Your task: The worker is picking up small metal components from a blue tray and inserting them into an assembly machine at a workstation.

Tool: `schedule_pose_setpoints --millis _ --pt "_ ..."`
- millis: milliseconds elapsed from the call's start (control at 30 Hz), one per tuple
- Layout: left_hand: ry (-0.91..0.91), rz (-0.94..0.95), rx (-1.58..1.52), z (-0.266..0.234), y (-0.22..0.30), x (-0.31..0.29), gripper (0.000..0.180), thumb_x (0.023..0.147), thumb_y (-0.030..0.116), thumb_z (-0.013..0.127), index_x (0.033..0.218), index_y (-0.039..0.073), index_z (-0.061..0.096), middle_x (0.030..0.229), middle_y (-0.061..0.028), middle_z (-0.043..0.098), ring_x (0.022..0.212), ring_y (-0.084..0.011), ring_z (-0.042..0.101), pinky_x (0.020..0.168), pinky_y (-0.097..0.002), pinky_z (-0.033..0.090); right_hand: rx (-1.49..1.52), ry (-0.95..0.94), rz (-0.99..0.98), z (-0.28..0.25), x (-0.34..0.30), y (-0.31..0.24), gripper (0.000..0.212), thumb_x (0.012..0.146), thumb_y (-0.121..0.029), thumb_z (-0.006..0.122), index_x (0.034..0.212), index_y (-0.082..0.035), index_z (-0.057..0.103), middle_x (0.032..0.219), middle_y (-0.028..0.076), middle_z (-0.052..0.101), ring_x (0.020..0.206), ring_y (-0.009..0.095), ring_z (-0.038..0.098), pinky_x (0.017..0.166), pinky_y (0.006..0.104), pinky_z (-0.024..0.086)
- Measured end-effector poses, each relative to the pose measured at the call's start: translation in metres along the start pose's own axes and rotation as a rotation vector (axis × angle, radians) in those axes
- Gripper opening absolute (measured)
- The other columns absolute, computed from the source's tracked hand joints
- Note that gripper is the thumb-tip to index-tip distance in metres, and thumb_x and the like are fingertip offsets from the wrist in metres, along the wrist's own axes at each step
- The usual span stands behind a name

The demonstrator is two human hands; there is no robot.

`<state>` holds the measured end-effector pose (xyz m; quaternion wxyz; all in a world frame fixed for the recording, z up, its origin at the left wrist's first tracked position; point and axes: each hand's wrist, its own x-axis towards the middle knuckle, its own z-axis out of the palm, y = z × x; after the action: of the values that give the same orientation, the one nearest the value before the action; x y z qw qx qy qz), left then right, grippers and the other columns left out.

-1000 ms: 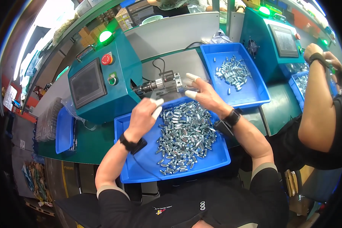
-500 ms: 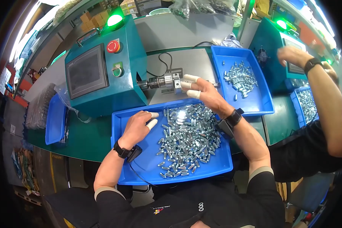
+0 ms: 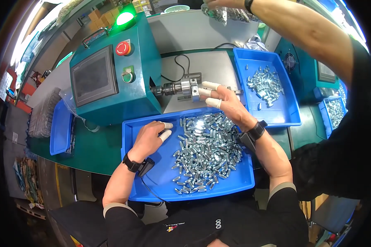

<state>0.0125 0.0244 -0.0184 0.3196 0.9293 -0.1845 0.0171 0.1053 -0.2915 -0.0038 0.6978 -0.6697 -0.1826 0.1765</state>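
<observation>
A teal machine (image 3: 111, 78) with a dark screen stands at the far left, its metal chuck (image 3: 178, 88) pointing right. In front of it a blue tray (image 3: 152, 181) holds a heap of small silver metal parts (image 3: 206, 150). The left hand (image 3: 149, 136) rests loosely curled in the tray's left part, while the right hand (image 3: 226, 101) reaches to the chuck, capped fingers spread; whether either holds a part I cannot tell.

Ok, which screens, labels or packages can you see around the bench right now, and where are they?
Touch screen: front of the teal machine, dark rectangle, grey frame, unlit.
Second screen: on the teal machine at far right, small, greyish.
Label: yellow-green tag above the green button, right of the first screen.
Clear plastic bag: far left, by the small blue tray.
</observation>
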Motion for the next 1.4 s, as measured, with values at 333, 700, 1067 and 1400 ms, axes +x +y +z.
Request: schedule_pose_setpoints --millis 333,700,1067,1400 --pt "-0.016 -0.027 -0.018 -0.003 0.002 -0.002 0.022 0.096 0.015 0.078 0.115 0.005 0.080 0.105 -0.0163 0.078 0.094 -0.0372 0.072 0.081 -0.0451 0.058 0.015 0.014 0.005 0.003 -0.002 -0.003 0.069 0.102 -0.013 0.068 0.165 -0.001 0.041 0.155 0.015 0.063 0.137 0.023 0.063 0.108 0.0347 0.051" --pt "-0.018 -0.024 -0.050 -0.002 0.001 -0.005 0.023 0.098 0.015 0.076 0.117 0.004 0.080 0.109 -0.0177 0.078 0.099 -0.0386 0.073 0.086 -0.0444 0.059 -0.034 0.406 0.040 -0.008 0.008 -0.004 0.066 0.102 -0.024 0.074 0.158 0.001 0.049 0.127 0.013 0.075 0.110 0.018 0.072 0.087 0.0315 0.057" --pt "-0.060 0.010 -0.046 -0.006 -0.002 -0.007 0.025 0.099 0.013 0.076 0.122 0.003 0.078 0.117 -0.0204 0.078 0.106 -0.0373 0.076 0.090 -0.0420 0.060 -1.218 0.474 -0.165 0.019 0.042 -0.030 0.066 0.091 -0.035 0.080 0.143 0.002 0.062 0.100 0.025 0.076 0.096 0.042 0.073 0.088 0.0509 0.057" --pt "-0.063 0.067 -0.056 -0.005 -0.002 -0.012 0.025 0.097 0.013 0.077 0.120 0.001 0.078 0.114 -0.0201 0.079 0.102 -0.0380 0.076 0.088 -0.0424 0.061 -1.295 0.464 -0.187 0.018 0.044 -0.040 0.062 0.091 -0.030 0.077 0.144 -0.002 0.061 0.096 0.022 0.077 0.094 0.042 0.074 0.087 0.0522 0.057"
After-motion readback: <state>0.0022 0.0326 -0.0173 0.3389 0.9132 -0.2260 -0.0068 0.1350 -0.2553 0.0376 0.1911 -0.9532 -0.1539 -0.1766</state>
